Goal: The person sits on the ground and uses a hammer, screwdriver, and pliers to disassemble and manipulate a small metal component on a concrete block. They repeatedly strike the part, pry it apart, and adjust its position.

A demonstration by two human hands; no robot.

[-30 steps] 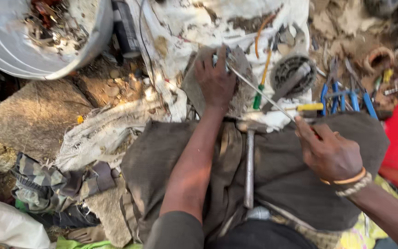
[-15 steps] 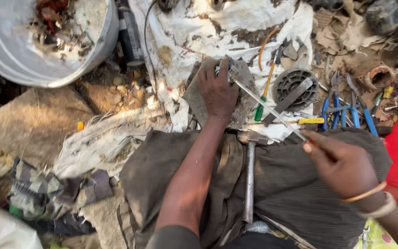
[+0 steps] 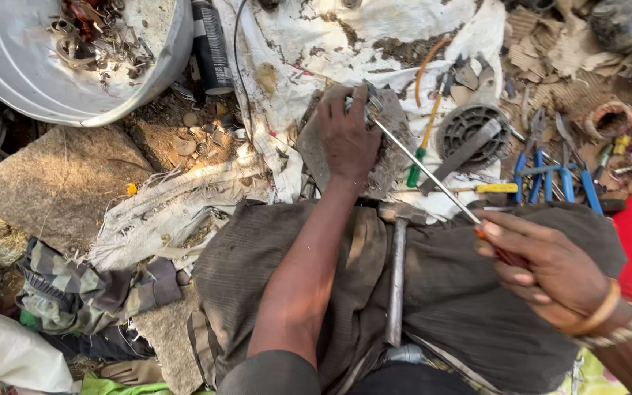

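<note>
Two hands busy: left hand (image 3: 347,135) presses a small metal part (image 3: 371,102) onto a grey stone slab (image 3: 396,146), fingers closed over it. Right hand (image 3: 546,267) w/ tight grip on a long screwdriver (image 3: 422,167), tip at the part. Vs half a sec ago, right hand sits lower, shaft angle about the same, so prying goes on. Hammer (image 3: 396,278) lies on lap; blue pliers (image 3: 550,172) nearby.

- The screwdriver (image 3: 433,181) has a thin shaft of bright, glossy metal.
- The hammer (image 3: 397,278) has a dull metal handle, smooth.
- The white cloth (image 3: 309,51) is woven, rough and stained.
- The basin (image 3: 74,95) is matt grey metal.
</note>
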